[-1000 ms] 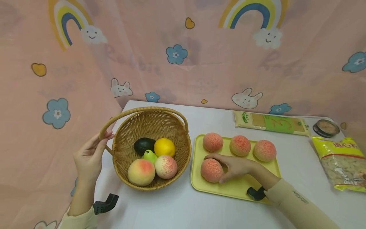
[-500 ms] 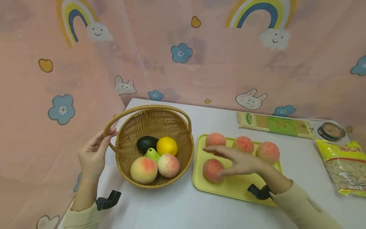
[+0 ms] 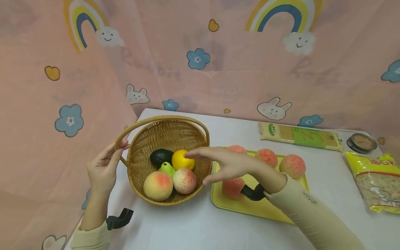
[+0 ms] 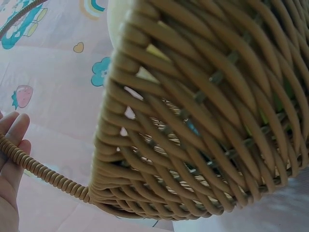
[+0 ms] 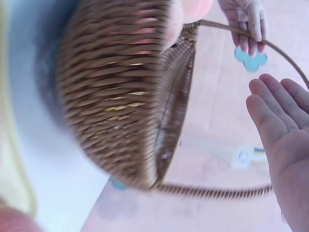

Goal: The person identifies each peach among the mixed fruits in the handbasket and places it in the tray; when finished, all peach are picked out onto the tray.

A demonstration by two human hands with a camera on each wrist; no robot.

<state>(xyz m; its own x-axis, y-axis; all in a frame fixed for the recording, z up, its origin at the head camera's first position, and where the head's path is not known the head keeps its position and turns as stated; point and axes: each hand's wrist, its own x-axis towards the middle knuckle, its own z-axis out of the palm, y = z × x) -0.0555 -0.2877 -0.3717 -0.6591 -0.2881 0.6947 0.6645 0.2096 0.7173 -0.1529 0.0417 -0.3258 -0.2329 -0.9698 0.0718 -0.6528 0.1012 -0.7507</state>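
Observation:
My left hand [image 3: 103, 170] pinches the left side of the handle [image 3: 162, 118] of a wicker basket [image 3: 168, 133]. The basket holds a dark avocado [image 3: 157, 158], a lemon [image 3: 180, 162], a green pear [image 3: 166, 169], a large yellow-red peach [image 3: 158, 186] and a pale speckled peach [image 3: 185, 181]. My right hand [image 3: 231, 163] holds nothing, fingers extended and thumb apart; its fingertips overlap the lemon in the head view. In the right wrist view its straight fingers [image 5: 270, 116] show beside the basket opening. Below my right hand, a pink peach [image 3: 231, 189] on the tray is partly hidden.
On the yellow tray [image 3: 250, 210] are more pink peaches: one at the back left [image 3: 236, 149], one in the middle [image 3: 266, 158], one at the right [image 3: 292, 166]. Behind lie a noodle packet [image 3: 300, 136] and a round container [image 3: 361, 143]; a yellow bag [image 3: 375, 182] lies right.
My right hand has let go of the front peach, lifted off and moved left to the basket; the peach stays on the tray. My left hand keeps its hold on the handle.

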